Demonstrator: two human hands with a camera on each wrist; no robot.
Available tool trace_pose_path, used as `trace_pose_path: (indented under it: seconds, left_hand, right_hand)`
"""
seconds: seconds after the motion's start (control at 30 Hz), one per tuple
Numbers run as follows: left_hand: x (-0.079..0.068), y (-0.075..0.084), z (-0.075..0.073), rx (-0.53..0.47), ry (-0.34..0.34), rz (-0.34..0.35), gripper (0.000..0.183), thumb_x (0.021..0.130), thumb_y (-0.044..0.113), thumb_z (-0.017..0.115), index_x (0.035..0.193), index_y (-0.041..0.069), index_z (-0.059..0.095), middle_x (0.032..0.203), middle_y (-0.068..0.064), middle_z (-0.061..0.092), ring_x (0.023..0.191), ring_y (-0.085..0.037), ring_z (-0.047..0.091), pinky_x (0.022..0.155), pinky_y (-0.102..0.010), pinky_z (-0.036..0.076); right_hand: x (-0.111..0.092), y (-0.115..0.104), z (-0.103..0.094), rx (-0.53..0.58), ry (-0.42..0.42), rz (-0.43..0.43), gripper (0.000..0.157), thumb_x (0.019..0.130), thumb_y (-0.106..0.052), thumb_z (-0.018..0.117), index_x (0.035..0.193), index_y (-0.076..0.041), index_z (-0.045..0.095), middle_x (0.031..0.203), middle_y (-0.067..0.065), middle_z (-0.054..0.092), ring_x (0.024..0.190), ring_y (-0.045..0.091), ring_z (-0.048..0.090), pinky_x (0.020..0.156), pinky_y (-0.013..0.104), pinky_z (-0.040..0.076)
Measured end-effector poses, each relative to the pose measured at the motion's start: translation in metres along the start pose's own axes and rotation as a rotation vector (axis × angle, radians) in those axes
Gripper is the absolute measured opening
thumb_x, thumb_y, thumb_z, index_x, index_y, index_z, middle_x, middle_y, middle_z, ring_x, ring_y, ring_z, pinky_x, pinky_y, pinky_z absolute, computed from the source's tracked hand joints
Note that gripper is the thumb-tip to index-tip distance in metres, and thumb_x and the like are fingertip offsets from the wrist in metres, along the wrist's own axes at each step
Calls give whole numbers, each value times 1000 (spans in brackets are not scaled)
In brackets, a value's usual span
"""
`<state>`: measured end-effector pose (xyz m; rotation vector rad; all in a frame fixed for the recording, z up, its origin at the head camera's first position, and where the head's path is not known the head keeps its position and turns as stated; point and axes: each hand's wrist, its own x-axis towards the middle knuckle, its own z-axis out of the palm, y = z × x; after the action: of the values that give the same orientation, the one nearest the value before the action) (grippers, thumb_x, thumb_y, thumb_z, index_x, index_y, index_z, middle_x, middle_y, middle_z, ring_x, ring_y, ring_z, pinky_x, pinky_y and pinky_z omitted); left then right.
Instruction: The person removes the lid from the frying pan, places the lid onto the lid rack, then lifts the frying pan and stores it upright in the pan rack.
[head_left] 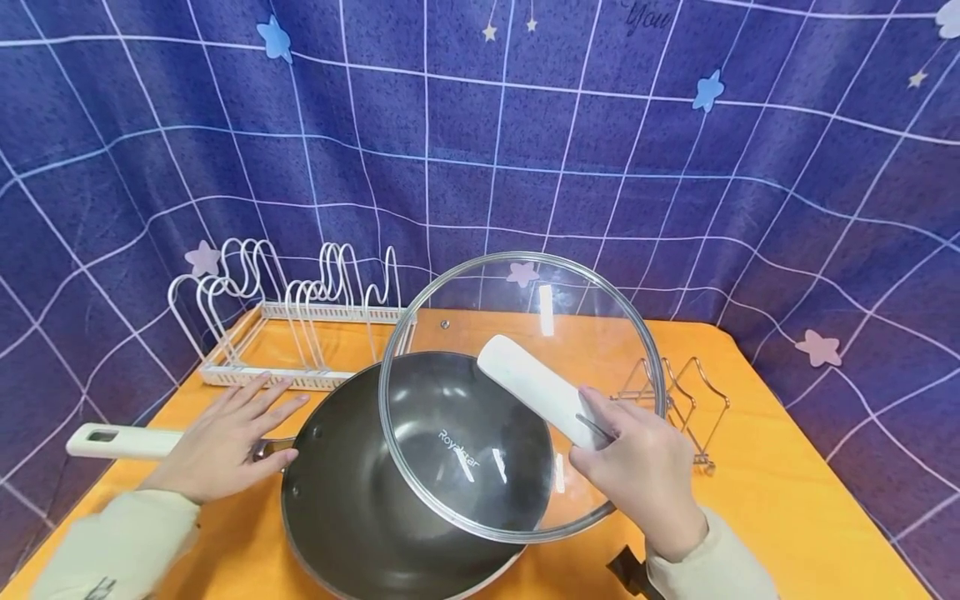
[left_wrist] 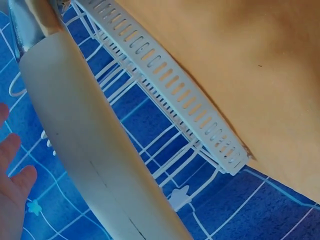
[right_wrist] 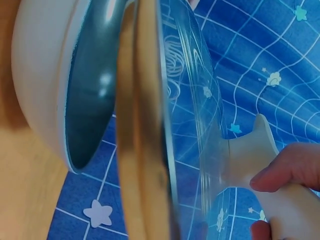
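Note:
A dark-lined wok (head_left: pixel 337 500) with a pale outer wall (right_wrist: pixel 40 85) sits on the orange cloth. Its white handle (head_left: pixel 127 442) points left. Over that handle's inner end hovers or rests my left hand (head_left: pixel 232 437), fingers spread; contact cannot be told. In the left wrist view, the fingers (left_wrist: pixel 10 155) appear beside the handle (left_wrist: pixel 90 135), not wrapped round it. My right hand (head_left: pixel 637 458) grips the white handle (head_left: pixel 532 387) of a clear glass lid (head_left: pixel 457 333). Tilted, the lid is held up above the wok's right side, apart from its rim in the right wrist view.
Behind the wok at left stands a white wire rack (head_left: pixel 277 379) with upright loops. A smaller metal wire rack (head_left: pixel 697 408) stands at right, partly behind the lid. Near the right sleeve lies a black object (head_left: pixel 630 571), mostly hidden. A blue gridded curtain (head_left: pixel 465 100) hangs behind.

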<state>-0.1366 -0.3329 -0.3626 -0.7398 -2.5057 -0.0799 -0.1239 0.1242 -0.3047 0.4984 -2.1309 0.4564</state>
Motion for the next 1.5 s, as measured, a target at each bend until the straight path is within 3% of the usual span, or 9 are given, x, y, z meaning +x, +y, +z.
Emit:
trace_pose_path:
  seconds: [0.2,0.47,0.7,0.93,1.03,1.17,1.4,1.47,1.5]
  left_hand:
    - [4,5,-1,7,-37,22,66,86,51,62,144,22,48,135,-22,55,139,-34,36,117,-22,-8]
    - [12,9,-2,27,-64,51,64,86,52,62,141,23,50,139,-19,53,145,-29,27,117,-25,-10]
    - [18,13,-1,41,-60,72,64,85,53,62,140,24,50,134,-17,58,127,-38,46,114,-20,-12]
    - [21,18,1,34,-61,122,67,83,53,63,142,27,46,133,-15,59,122,-40,50,115,-18,-11]
    - [24,21,1,28,-52,140,66,83,52,64,142,28,46,137,-13,56,128,-38,46,116,-19,-10]
    - [28,23,2,28,-32,174,67,82,50,65,143,28,46,143,-10,52,148,-23,17,118,-22,-7]
    - [32,26,14,-24,65,247,60,91,57,51,141,22,49,138,-13,54,148,-20,18,121,-27,1]
    - [32,27,17,-45,78,255,60,90,55,54,140,21,50,138,-14,54,147,-7,6,121,-27,1]
    - [32,27,18,-49,81,256,61,89,53,56,139,20,51,137,-14,54,147,-7,5,121,-28,1]
  right_hand:
    - [1,0,0,-11,-39,27,58,45,-10,85,103,-7,76,68,7,69,45,14,48,37,22,27]
    - [1,4,-2,-27,-55,37,60,44,-9,86,104,-7,76,67,7,69,45,13,48,37,21,24]
    - [0,7,-2,-21,-79,63,58,47,-7,85,104,-7,76,76,10,73,51,19,59,37,23,29]
    - [0,9,-3,-21,-97,82,55,48,-7,84,103,-6,76,79,11,74,52,21,61,36,24,29]
    - [0,9,-4,-16,-119,107,53,49,-7,84,102,-7,77,82,12,74,55,23,64,37,25,31]
    - [-2,10,-5,-15,-119,111,52,49,-7,84,100,-6,77,83,12,74,57,24,66,37,26,32]
    - [-2,12,-8,-37,-112,128,53,49,-9,84,101,-8,77,86,12,75,61,26,67,36,28,32]
    - [-2,12,-10,-39,-127,148,53,50,-10,84,102,-8,77,87,12,75,63,27,67,37,29,33]
    - [-2,13,-11,-43,-130,151,53,49,-11,83,102,-9,77,87,12,75,63,27,67,37,29,34]
